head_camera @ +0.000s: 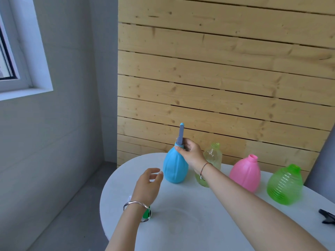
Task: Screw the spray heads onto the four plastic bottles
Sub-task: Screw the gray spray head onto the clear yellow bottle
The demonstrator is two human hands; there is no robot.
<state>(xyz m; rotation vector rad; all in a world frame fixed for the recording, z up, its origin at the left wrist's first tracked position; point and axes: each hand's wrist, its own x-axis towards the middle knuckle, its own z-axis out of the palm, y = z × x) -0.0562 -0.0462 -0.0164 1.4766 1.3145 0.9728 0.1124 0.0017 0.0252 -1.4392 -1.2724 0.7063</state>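
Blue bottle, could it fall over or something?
Maybe. The right hand grips the spray head on the blue bottle, while the left hand is open beside it, not touching. Twisting could tip it or knock the clear bottle just behind that wrist.

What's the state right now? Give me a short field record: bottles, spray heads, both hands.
blue bottle: upright on the white table, grey-blue spray head seated on its neck
right hand: grip closed on that spray head's collar
left hand: open, just left of the blue bottle, not touching it
clear yellowish bottle: neck open, partly behind the right wrist
pink bottle: neck open
green ribbed bottle: neck open
green part: under the left wrist, mostly hidden
dark object: table's right edge, unclear
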